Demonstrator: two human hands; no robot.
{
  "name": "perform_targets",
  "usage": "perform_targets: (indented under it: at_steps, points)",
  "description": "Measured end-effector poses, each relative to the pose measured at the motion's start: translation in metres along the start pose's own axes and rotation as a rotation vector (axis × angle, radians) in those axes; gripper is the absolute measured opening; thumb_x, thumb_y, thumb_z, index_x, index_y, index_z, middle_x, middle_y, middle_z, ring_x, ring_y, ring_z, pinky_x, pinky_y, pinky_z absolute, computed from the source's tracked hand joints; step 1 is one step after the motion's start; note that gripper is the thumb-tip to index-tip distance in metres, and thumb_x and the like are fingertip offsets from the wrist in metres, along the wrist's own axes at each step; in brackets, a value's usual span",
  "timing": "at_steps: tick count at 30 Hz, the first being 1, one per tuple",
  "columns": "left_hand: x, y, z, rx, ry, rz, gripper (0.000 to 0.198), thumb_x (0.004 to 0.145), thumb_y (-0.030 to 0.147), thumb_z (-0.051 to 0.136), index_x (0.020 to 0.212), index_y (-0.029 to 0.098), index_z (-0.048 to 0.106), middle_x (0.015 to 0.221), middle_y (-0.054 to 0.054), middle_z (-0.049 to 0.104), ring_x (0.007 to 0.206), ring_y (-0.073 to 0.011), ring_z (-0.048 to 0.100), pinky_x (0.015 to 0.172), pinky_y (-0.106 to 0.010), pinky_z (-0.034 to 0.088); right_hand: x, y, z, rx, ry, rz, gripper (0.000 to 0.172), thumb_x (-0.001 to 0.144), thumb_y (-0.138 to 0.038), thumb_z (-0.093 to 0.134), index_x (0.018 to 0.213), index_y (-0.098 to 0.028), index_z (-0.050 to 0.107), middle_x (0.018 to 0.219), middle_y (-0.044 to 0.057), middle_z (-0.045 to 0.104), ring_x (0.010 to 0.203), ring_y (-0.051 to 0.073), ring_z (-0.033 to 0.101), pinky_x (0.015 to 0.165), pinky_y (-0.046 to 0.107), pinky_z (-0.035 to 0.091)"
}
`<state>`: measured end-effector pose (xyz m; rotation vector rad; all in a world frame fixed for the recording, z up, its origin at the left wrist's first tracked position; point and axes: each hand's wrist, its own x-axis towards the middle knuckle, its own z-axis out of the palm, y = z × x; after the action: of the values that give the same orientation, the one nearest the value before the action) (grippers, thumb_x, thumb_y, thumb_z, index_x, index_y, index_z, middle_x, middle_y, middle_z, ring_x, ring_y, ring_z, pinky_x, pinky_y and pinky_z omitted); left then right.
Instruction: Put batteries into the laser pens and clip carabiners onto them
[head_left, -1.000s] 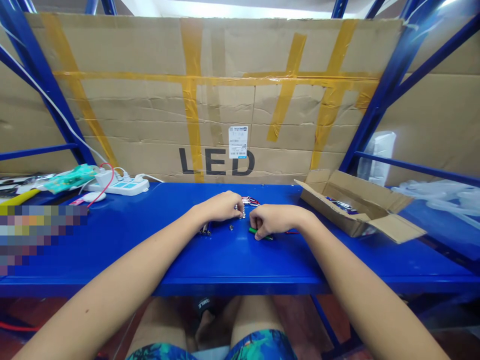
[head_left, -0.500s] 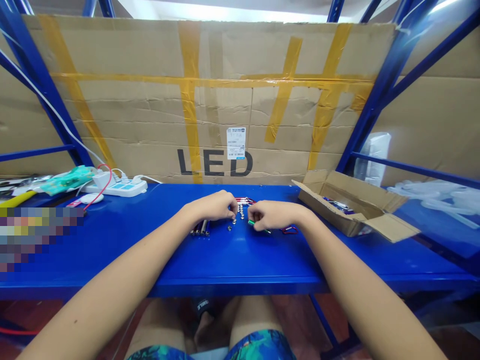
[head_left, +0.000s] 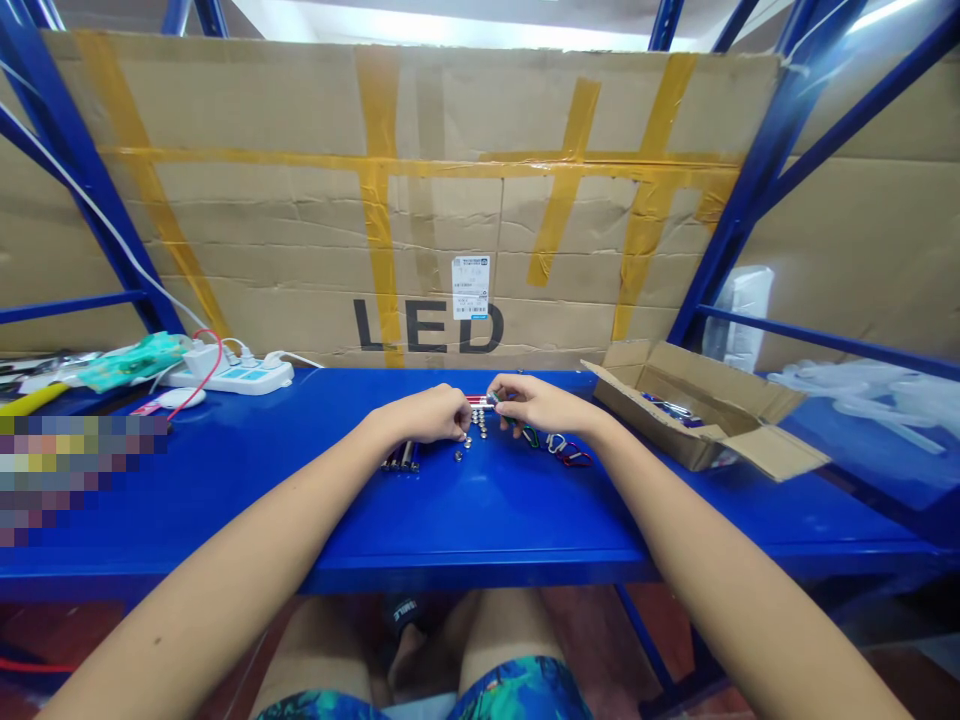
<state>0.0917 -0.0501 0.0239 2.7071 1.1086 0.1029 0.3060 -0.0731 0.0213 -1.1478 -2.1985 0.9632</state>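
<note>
Both my hands rest on the blue shelf [head_left: 480, 520] over a cluster of small parts. My left hand [head_left: 427, 414] is curled, knuckles up, its fingertips pinched by several small round silver cells [head_left: 471, 440]; what it holds is hidden. My right hand [head_left: 534, 402] is raised a little and pinches one end of a small red and silver keychain light [head_left: 480, 400]. Dark cylindrical light bodies [head_left: 400, 458] lie just left of my left wrist. Small coloured carabiner clips [head_left: 562, 448] lie under my right wrist.
An open cardboard box [head_left: 697, 405] holding more parts sits at the right. A white power strip [head_left: 232, 374] with cables, a green packet and a yellow tool are at the far left. A taped cardboard sheet marked LED [head_left: 431, 325] stands behind. Clear plastic bags [head_left: 877, 390] lie far right.
My right hand lifted off the shelf and moved back toward the cardboard, now pinching the small light. The green piece it covered is gone from sight; the carabiner clips show. The left hand barely moved.
</note>
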Motion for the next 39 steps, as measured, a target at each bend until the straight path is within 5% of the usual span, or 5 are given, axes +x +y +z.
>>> perform_targets:
  at_steps: [9, 14, 24, 33, 39]
  points:
    - [0.005, 0.004, 0.000, -0.230, 0.513, 0.130, 0.012, 0.078, 0.019, 0.056, 0.082, 0.015, 0.067, 0.074, -0.002, 0.069, 0.071, -0.0126, 0.061, 0.068, -0.025, 0.045, 0.008, 0.012, 0.000, 0.113, 0.056, -0.052, 0.008, 0.086, -0.020, 0.057, 0.093, -0.018, 0.054, 0.082, 0.003, 0.059, 0.077, 0.015, 0.059, 0.066, 0.030, 0.057]
    - [0.006, 0.010, 0.004, -0.239, 0.584, 0.211, 0.013, 0.081, 0.017, 0.055, 0.088, 0.015, 0.066, 0.078, -0.002, 0.070, 0.072, -0.0113, 0.062, 0.068, -0.025, 0.047, 0.007, 0.009, 0.003, 0.143, 0.062, -0.043, 0.008, 0.085, -0.018, 0.057, 0.092, -0.019, 0.054, 0.081, 0.004, 0.060, 0.078, 0.016, 0.059, 0.067, 0.031, 0.057]
    - [0.002, 0.013, 0.002, -0.040, 0.567, 0.268, 0.019, 0.086, 0.019, 0.051, 0.093, 0.018, 0.069, 0.085, -0.004, 0.071, 0.076, -0.0140, 0.061, 0.073, -0.027, 0.044, 0.009, 0.017, -0.003, 0.082, 0.096, -0.145, 0.011, 0.078, -0.014, 0.056, 0.088, -0.018, 0.056, 0.087, 0.003, 0.062, 0.083, 0.016, 0.058, 0.081, 0.035, 0.050]
    - [-0.003, 0.004, -0.001, 0.075, 0.118, 0.074, 0.025, 0.078, 0.017, 0.055, 0.092, 0.022, 0.075, 0.087, -0.005, 0.074, 0.077, -0.0177, 0.064, 0.068, -0.027, 0.042, 0.010, 0.019, -0.008, -0.095, 0.101, -0.184, 0.009, 0.077, -0.013, 0.056, 0.085, -0.018, 0.057, 0.089, 0.004, 0.063, 0.085, 0.016, 0.057, 0.083, 0.033, 0.045]
    - [0.000, 0.000, 0.002, 0.004, 0.052, 0.150, 0.024, 0.078, 0.015, 0.059, 0.091, 0.025, 0.077, 0.086, -0.003, 0.076, 0.080, -0.0161, 0.065, 0.073, -0.024, 0.044, 0.010, 0.018, -0.007, -0.139, 0.077, -0.168, 0.011, 0.077, -0.012, 0.055, 0.086, -0.018, 0.057, 0.088, 0.003, 0.063, 0.084, 0.016, 0.056, 0.081, 0.032, 0.045]
